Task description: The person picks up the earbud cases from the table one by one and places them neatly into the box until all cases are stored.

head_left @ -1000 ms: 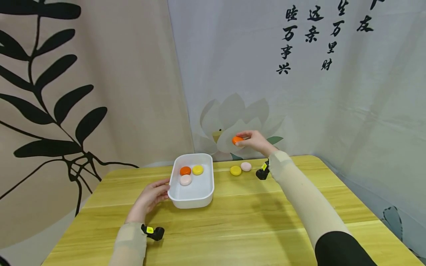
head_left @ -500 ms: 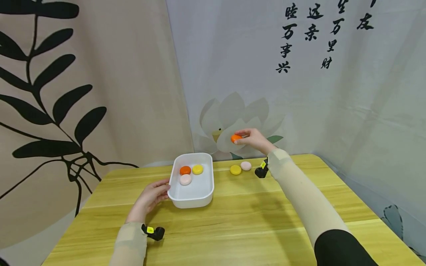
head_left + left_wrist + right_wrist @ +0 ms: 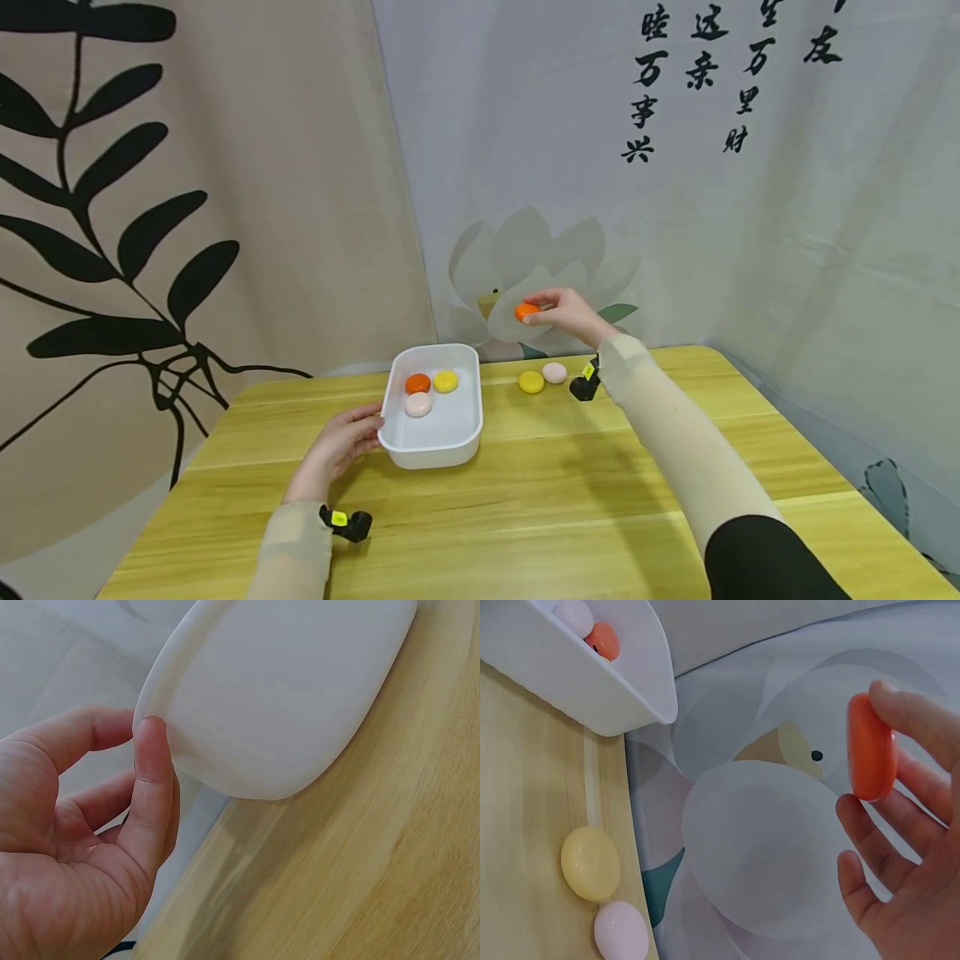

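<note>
Above the table's far edge, my right hand [image 3: 567, 317] pinches a glossy orange rounded disc [image 3: 527, 312] between thumb and fingers. The right wrist view shows this orange disc [image 3: 871, 748] edge-on, apart from everything but the hand. My left hand [image 3: 341, 446] holds the left rim of a white rectangular tray [image 3: 435, 458], its fingertips meeting at the rim in the left wrist view. Inside the tray lie a red-orange disc [image 3: 417, 383], a yellow disc [image 3: 446, 382] and a pale pink disc [image 3: 418, 405]. Right of the tray, another yellow disc [image 3: 531, 382] and pink disc [image 3: 555, 372] rest on the table.
The wooden table [image 3: 480, 533] reaches back to a printed curtain [image 3: 675, 250] with a flower, a plant and black characters. Its rounded far right corner lies beyond my right forearm. Each wrist carries a small black camera [image 3: 351, 526].
My right hand has drifted slightly left and a little up with the orange disc. The left hand, tray and other discs have stayed put, while the head view has shifted slightly.
</note>
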The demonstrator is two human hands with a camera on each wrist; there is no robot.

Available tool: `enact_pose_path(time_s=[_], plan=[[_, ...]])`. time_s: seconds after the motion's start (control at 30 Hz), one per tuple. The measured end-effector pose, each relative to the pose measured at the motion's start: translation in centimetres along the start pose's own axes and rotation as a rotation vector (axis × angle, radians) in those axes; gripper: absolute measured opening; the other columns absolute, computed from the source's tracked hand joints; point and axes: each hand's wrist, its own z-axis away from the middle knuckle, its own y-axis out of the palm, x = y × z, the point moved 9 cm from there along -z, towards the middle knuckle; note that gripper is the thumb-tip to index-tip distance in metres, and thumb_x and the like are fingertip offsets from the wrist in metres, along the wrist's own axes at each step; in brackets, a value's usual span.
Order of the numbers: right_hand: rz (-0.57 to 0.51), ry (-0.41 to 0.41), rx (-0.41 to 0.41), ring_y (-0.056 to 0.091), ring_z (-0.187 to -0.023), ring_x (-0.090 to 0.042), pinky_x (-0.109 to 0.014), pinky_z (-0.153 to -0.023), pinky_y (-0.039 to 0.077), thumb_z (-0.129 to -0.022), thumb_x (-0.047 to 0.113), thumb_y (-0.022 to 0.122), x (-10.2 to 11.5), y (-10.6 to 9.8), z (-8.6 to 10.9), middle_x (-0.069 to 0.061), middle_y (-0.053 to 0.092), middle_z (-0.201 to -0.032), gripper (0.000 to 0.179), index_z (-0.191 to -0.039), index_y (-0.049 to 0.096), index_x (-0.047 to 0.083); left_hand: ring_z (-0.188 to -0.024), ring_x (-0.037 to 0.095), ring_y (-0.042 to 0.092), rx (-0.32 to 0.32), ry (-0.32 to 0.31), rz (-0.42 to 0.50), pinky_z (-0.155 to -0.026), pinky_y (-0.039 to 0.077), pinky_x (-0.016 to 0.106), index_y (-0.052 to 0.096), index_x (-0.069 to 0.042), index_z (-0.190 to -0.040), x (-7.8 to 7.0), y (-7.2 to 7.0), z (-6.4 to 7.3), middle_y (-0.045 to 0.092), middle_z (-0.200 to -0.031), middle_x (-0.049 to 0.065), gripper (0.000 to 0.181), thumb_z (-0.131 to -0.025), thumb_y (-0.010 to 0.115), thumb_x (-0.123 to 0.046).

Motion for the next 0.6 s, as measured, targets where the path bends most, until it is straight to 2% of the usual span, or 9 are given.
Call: enact_pose_path(time_s=[0.2, 0.6], plan=[[-0.01, -0.014, -0.002, 0.057, -0.109, -0.026, -0.047, -0.097, 0.045, -0.086, 0.019, 0.074, 0.1, 0.8, -0.2, -0.011, 0.06, -0.128, 0.05, -0.132, 0.059, 0.007, -0.081, 0.014, 0.062, 0.0, 0.002, -0.011, -0.078, 0.056, 0.028, 0.041, 0.009, -0.141, -0.1, 0.0, 0.1, 0.064, -0.107, 0.013, 0.051, -0.096, 0.058, -0.007], [-0.007, -0.034, 0.013, 0.057, -0.109, -0.027, -0.043, -0.098, 0.044, -0.086, 0.019, 0.074, 1.1, 2.2, -0.6, -0.011, 0.061, -0.126, 0.051, -0.132, 0.058, 0.004, -0.08, 0.013, 0.063, -0.009, 0.004, -0.015, -0.074, 0.056, 0.025, 0.042, 0.009, -0.141, 0.0, -0.2, 0.0, 0.062, -0.112, 0.019, 0.05, -0.096, 0.058, -0.006]])
